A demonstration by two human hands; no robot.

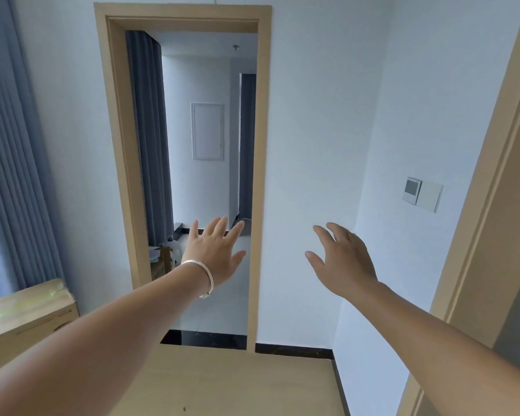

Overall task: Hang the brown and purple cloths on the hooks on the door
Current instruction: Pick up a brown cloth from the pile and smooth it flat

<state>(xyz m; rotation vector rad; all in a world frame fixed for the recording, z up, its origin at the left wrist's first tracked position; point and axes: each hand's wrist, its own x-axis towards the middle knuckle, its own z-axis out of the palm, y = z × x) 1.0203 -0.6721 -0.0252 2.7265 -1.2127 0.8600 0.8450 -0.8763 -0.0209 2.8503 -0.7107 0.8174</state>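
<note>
Both my arms reach forward at chest height and hold nothing. My left hand (215, 253), with a silver bangle on the wrist, has its fingers spread and straight in front of an open doorway (261, 175). My right hand (341, 259) is relaxed with fingers loosely extended, in front of the white wall to the right of the doorway. No brown or purple cloth is in view. No hooks are visible. A tan door edge or frame (493, 223) runs up the far right.
Grey curtains (9, 175) hang at the left above a light wooden cabinet (24, 313). A wall control panel (422, 194) sits on the right wall. Wooden floor (228, 382) lies ahead, with a black threshold at the doorway. Beyond it is another room with a curtain and boxes.
</note>
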